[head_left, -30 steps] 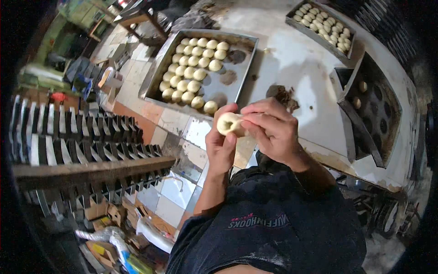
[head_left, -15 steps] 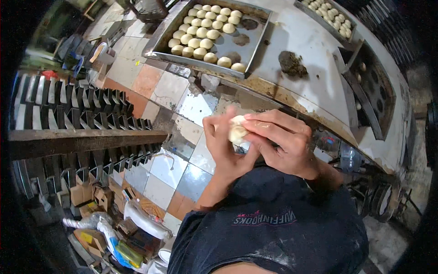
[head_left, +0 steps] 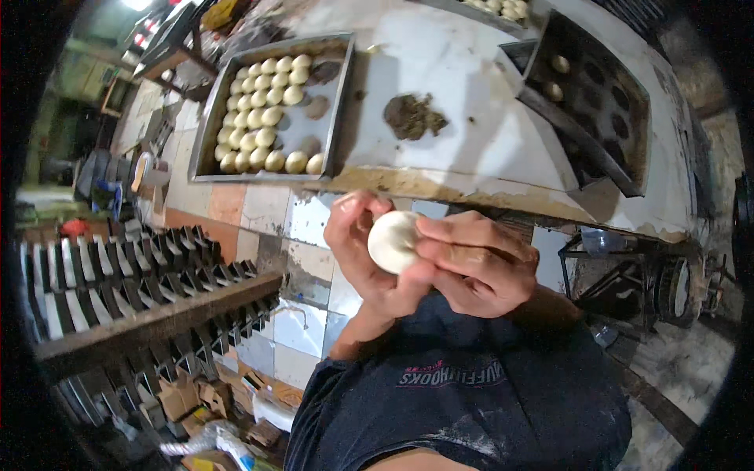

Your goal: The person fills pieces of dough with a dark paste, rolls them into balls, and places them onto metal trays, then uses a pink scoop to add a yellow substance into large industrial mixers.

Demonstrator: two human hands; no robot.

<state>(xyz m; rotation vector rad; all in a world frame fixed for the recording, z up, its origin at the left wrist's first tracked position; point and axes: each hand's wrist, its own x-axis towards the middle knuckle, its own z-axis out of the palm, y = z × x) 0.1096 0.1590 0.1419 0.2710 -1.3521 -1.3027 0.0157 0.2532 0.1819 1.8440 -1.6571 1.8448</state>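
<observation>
A pale, smooth dough ball is between my two hands, in front of my chest. My left hand cups it from the left, with the thumb under its lower edge. From the right, my right hand pinches the dough with thumb and fingertips. Beyond the hands, a metal tray on the table holds rows of similar dough balls. On the table right of that tray lies a brown crumbly lump.
Two dark trays lean across each other at the table's right, with a few dough balls inside. Another filled tray is at the far edge. A rack stands at left, above cardboard boxes. The table's worn front edge runs just past my hands.
The dough has gone from a folded, uneven lump to a smoother round ball, held between both hands. My view has turned, so the tray and table appear farther left.
</observation>
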